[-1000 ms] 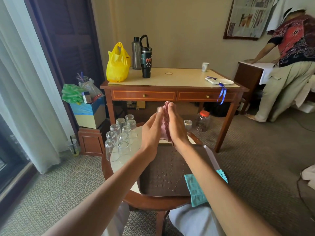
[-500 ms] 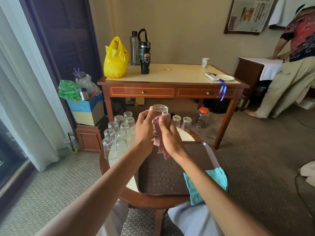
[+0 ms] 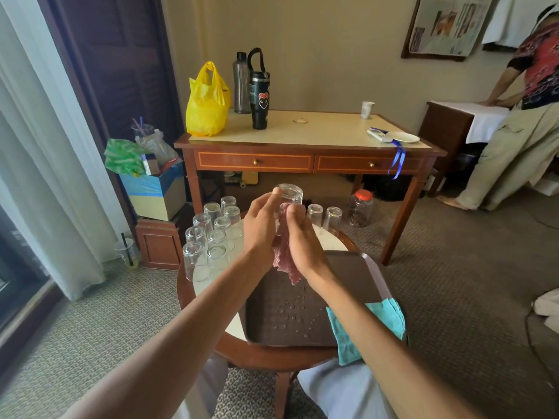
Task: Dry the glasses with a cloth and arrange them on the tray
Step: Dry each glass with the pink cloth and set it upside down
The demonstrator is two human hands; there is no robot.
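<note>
Glass (image 3: 289, 195): base up, long axis nearly upright, above the tray's (image 3: 348, 267) far edge.
Left hand (image 3: 260, 228): grips its side.
Right hand (image 3: 302, 240): holds pink cloth (image 3: 284, 261) at its mouth.

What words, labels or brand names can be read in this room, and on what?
Nothing here reads clearly.
Framed newspaper: print too small and blurred.
Black tumbler: a red heart with eyes, no legible words.
Small box in the blue carton: label blurred.
Paper cup: markings too small.
</note>
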